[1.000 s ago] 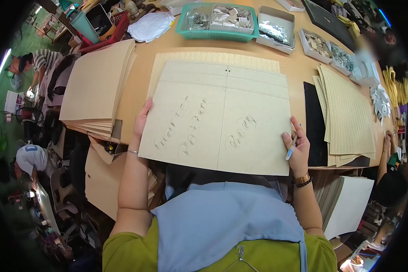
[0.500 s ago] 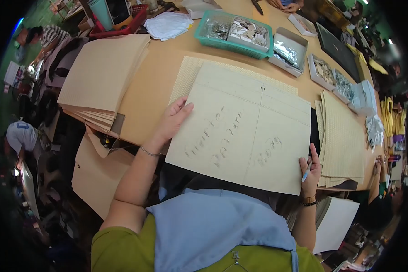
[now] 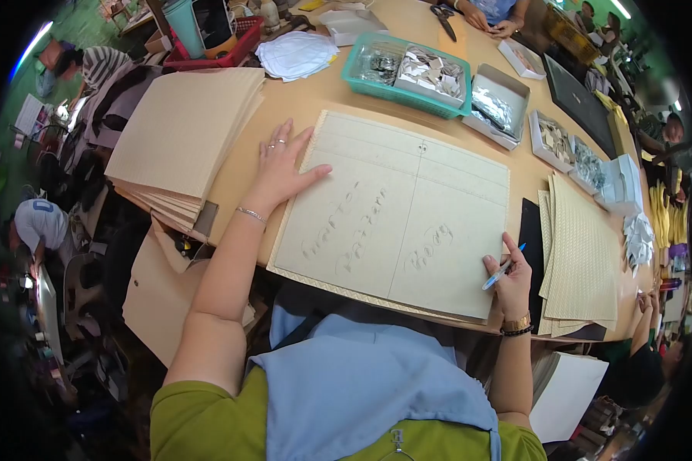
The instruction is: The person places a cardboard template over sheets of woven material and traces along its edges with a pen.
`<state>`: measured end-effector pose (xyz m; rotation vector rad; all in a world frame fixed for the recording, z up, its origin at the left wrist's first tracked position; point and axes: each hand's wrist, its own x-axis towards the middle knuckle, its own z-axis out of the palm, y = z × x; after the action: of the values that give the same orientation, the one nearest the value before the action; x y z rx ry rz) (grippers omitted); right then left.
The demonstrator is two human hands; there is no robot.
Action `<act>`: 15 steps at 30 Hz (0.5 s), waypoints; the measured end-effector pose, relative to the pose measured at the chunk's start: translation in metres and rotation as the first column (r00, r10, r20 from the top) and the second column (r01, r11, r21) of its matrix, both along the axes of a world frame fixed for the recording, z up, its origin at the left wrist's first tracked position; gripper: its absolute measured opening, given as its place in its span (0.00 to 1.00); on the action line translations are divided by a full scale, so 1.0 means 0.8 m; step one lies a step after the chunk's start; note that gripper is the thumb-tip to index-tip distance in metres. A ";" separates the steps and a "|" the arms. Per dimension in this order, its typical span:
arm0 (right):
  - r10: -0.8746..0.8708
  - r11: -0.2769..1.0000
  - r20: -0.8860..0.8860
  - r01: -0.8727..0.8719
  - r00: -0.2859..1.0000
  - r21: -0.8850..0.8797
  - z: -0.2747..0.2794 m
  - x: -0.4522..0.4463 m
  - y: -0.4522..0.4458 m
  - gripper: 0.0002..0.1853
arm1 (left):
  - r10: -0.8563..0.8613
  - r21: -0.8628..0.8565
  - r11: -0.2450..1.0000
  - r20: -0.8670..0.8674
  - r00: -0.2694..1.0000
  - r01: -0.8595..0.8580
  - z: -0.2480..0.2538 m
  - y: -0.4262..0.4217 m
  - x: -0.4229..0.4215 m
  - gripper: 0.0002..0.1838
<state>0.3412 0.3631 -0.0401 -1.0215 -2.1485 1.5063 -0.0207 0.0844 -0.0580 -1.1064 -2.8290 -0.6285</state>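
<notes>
A cream pattern board [image 3: 392,207] with ruled lines and handwriting lies on a textured woven-look sheet [image 3: 304,278], whose edges show along the left and bottom. My left hand [image 3: 286,170] rests with fingers spread at the board's upper left edge, its thumb on the board. At the lower right corner, my right hand [image 3: 513,283] holds a blue pen [image 3: 494,280] between its fingers, close against the board's edge.
A stack of tan sheets [image 3: 184,131] sits left, more textured sheets [image 3: 584,253] right. Behind are a teal basket [image 3: 407,92] of small parts, a box [image 3: 507,134] of shiny packets, scissors [image 3: 444,21] and another person's hands [image 3: 488,23].
The board has come down from a raised, tilted position onto the textured sheet, lining up with it. My left hand has let go of its edge and spread out. My right hand still has the pen.
</notes>
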 end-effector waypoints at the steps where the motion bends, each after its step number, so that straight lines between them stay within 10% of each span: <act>1: 0.003 1.000 0.009 -0.003 1.000 -0.008 0.002 0.002 0.000 0.34 | -0.004 -0.043 0.999 0.002 1.000 0.004 -0.001 0.003 -0.001 0.45; 8: 0.038 0.841 0.128 -0.101 0.991 0.531 0.002 -0.013 0.045 0.19 | -0.005 -0.121 0.993 -0.006 1.000 0.005 -0.003 0.003 -0.002 0.44; 15: 0.126 0.806 -0.117 -0.033 0.985 0.591 -0.024 -0.082 0.114 0.24 | -0.029 -0.134 0.990 0.045 0.999 0.035 0.000 0.005 -0.004 0.43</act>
<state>0.2758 0.4542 -0.0590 -0.5777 -2.3341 0.8010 -0.0239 0.0885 -0.0583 -1.1746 -2.9336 -0.4747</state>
